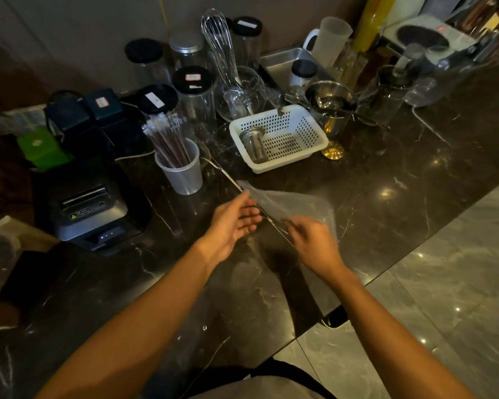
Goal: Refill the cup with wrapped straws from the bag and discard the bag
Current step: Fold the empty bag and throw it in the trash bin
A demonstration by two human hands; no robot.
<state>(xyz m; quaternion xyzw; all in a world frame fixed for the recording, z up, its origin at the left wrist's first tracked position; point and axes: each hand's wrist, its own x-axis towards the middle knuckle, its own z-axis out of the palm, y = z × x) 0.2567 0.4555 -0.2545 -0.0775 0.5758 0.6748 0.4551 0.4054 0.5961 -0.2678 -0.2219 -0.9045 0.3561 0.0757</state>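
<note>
A clear plastic cup [182,174] stands on the dark marble counter and holds a bundle of wrapped dark straws [167,142] that lean to the left. A flat, clear plastic bag [294,205] hangs above the counter between my hands and looks empty. My right hand [311,243] pinches the bag's near edge. My left hand [234,223] is palm up with fingers spread, its fingertips against the bag's left edge. The cup is up and to the left of both hands.
A white perforated basket [280,139] with a metal cup sits behind the bag. Jars with black lids [193,90], a whisk [219,44] and glassware crowd the back. A receipt printer [90,208] stands left. The counter edge [386,272] drops to the floor on the right.
</note>
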